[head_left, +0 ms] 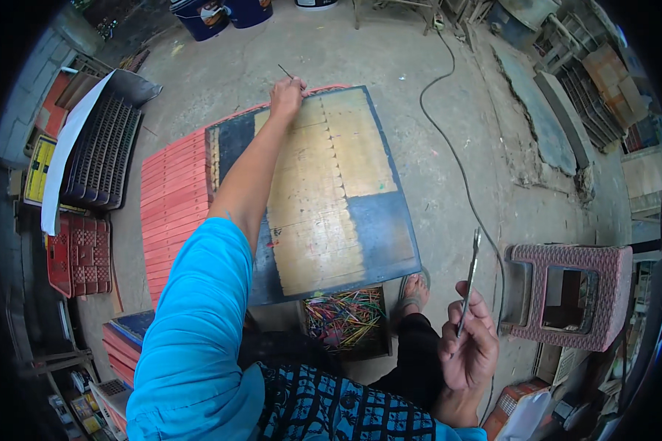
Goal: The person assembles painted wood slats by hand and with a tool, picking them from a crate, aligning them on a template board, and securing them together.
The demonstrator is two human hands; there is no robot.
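a lone wide fisheye view from head height, steeply downward, near above the board [312, 220] and surrounding floor [438, 191]

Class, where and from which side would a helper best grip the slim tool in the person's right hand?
Probably pinch the slim tool by its upper length, from the far side: it is narrow, and that end sticks out beyond the right hand, which holds its lower part.

- Grey concrete floor [228, 66], stained
- Pale block wall [26, 121] at left
- Red crate [79, 253] (lattice-sided) near the wall
- Mauve, woven-textured stool [612, 294] at right
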